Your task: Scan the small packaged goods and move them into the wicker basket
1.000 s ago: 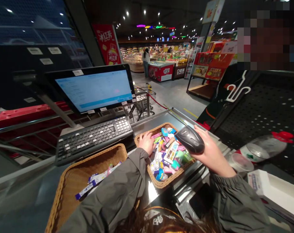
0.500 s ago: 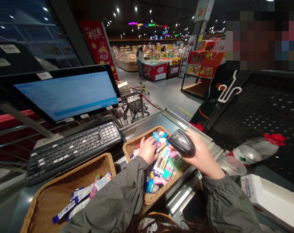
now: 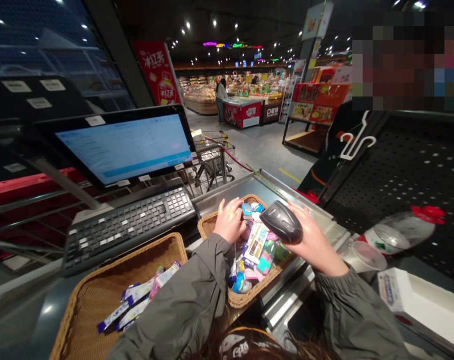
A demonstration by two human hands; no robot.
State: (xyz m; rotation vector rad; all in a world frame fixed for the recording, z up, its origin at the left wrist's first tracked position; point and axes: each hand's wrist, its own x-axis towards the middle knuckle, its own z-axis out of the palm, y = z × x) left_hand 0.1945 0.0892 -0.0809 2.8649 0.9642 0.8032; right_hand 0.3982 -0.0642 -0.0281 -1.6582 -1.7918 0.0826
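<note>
My right hand (image 3: 312,241) is closed around a black handheld barcode scanner (image 3: 281,221), held over the right wicker basket (image 3: 245,299). That basket is full of several small colourful packets (image 3: 257,245). My left hand (image 3: 230,220) reaches into the same basket with its fingers curled down on the packets at the far side; what it grips is hidden. A second wicker basket (image 3: 99,285) at the left holds a few long blue and white packets (image 3: 136,302).
A keyboard (image 3: 129,227) and a lit monitor (image 3: 125,145) stand behind the left basket. A plastic bottle with a red cap (image 3: 399,232) and a white box (image 3: 418,302) lie at the right. Another person in dark clothing (image 3: 343,145) stands beyond the metal counter (image 3: 234,192).
My left hand has moved farther into the right basket, toward its far rim. The scanner in my right hand has stayed over the basket. The view has shifted slightly.
</note>
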